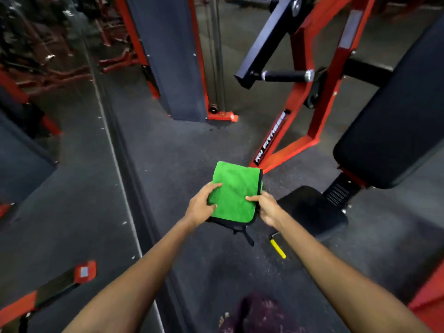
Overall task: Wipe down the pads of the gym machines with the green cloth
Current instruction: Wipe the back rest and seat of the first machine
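Note:
A folded green cloth [234,191] with a black edge is held out in front of me over the dark floor. My left hand [200,205] grips its left side, thumb on top. My right hand [265,206] pinches its right edge, thumb on top. To the right stands a gym machine with a long black back pad [394,121] and a smaller black seat pad [312,210] just right of my right hand. The cloth touches neither pad.
A red machine frame [300,97] with a black handle [286,75] rises behind the cloth. A grey weight-stack column [175,56] stands at the back centre. A mirror wall [48,116] runs along the left. A yellow adjustment lever [278,248] sticks out under the seat.

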Motion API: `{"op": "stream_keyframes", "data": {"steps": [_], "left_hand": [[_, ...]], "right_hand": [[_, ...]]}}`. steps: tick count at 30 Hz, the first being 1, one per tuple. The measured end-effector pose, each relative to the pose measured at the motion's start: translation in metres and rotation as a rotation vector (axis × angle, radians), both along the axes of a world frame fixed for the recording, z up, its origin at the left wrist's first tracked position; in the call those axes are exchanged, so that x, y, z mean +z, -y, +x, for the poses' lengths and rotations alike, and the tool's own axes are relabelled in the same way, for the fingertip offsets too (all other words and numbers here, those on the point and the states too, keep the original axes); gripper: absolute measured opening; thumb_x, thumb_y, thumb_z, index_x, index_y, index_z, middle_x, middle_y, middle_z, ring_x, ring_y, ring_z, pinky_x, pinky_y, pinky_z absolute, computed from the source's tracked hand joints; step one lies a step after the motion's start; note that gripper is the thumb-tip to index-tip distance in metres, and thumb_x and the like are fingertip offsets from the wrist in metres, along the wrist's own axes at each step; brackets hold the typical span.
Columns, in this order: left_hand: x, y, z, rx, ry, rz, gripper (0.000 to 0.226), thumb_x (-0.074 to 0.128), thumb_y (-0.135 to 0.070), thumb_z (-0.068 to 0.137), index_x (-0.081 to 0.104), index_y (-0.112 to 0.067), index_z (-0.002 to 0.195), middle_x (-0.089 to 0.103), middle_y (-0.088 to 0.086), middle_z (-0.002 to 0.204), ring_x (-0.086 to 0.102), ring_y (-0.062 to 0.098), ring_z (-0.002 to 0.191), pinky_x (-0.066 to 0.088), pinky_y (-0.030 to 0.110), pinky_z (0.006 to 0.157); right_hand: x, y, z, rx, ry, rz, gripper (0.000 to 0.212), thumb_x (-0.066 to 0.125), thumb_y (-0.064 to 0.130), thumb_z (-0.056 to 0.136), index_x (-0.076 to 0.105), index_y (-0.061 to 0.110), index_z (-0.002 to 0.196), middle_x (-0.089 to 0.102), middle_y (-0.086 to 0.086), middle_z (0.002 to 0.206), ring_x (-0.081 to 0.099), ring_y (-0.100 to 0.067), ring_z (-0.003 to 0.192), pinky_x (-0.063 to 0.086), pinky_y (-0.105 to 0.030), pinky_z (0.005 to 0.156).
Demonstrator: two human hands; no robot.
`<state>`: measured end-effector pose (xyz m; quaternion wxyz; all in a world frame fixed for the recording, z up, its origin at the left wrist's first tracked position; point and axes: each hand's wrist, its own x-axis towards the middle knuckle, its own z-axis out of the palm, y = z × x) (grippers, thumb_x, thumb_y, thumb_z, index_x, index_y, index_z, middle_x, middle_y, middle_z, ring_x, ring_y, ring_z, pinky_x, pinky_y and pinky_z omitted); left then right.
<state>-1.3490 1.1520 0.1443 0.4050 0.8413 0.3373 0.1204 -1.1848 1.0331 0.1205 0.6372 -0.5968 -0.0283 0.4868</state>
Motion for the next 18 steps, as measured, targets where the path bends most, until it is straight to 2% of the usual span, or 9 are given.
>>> {"op": "stream_keyframes", "data": {"steps": [6,11,15,18], "left_hand": [[-0.017,-0.069,0.089,-0.206,-0.028,-0.024,0.073,0.064,0.011,0.075,0.050,-0.027,0.135,0.040,-0.010,0.142,0.039,0.011,0.133,0.031,0.030,0.113],[-0.021,-0.114,0.174,-0.307,-0.080,0.004,0.070,0.065,0.011,0.075,0.051,-0.022,0.135,0.041,-0.001,0.144,0.039,0.009,0.130,0.025,0.009,0.102],[-0.024,-0.136,0.228,-0.432,-0.113,-0.009,0.072,0.066,0.010,0.074,0.051,-0.025,0.134,0.041,0.001,0.146,0.039,0.014,0.134,0.025,0.013,0.107],[-0.027,-0.145,0.272,-0.508,-0.127,-0.013,0.071,0.067,0.011,0.074,0.051,-0.021,0.135,0.042,0.004,0.146,0.040,0.016,0.133,0.024,0.012,0.106]], "right_hand": [[-0.014,-0.039,0.071,-0.167,-0.025,-0.019,0.047,0.054,-0.016,0.081,0.055,0.000,0.125,0.061,-0.018,0.124,0.059,-0.031,0.109,0.047,-0.043,0.097],[-0.029,-0.071,0.131,-0.301,-0.082,0.001,0.043,0.052,-0.014,0.084,0.055,0.002,0.124,0.062,-0.016,0.122,0.060,-0.030,0.106,0.048,-0.045,0.094],[-0.035,-0.078,0.166,-0.398,-0.125,-0.004,0.043,0.055,-0.012,0.083,0.056,0.004,0.123,0.063,-0.015,0.122,0.060,-0.031,0.110,0.046,-0.049,0.099],[-0.030,-0.078,0.190,-0.482,-0.112,-0.041,0.042,0.058,-0.010,0.083,0.057,0.005,0.122,0.064,-0.015,0.121,0.060,-0.032,0.111,0.045,-0.050,0.099]]}}
